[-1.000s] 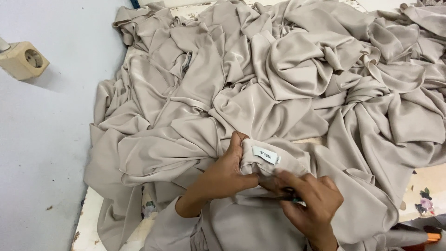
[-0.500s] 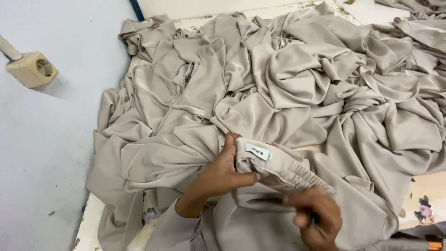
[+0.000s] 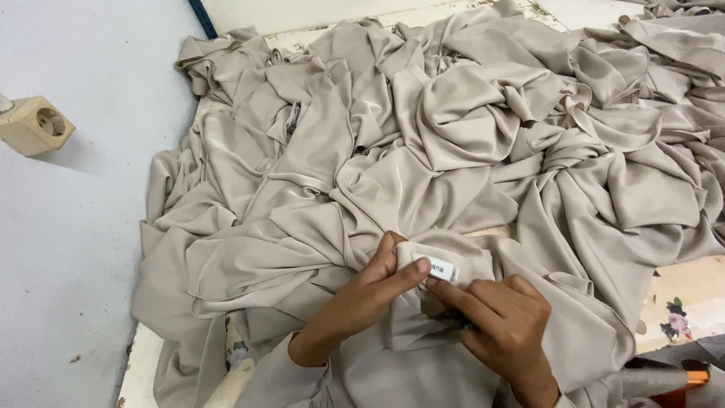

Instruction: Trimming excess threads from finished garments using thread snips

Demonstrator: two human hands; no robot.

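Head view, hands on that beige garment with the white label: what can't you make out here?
- White label: partly covered by the left hand thumb.
- Dark item under the right hand: its fingers hide nearly all of it.
- Orange-and-black object: cut off by the frame's lower right corner.
- Beige garment: its outline merges into the beige fabric pile.

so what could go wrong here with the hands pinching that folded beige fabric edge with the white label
1. The left hand and right hand grip only a small fold of the folded beige fabric edge beside the small white sewn-in label; the smooth cloth might slip free.
2. The big pile of crumpled beige satin cloth is tangled, so pulling could drag neighbouring pieces along.
3. Cloth hangs over the table edge and could slide off.
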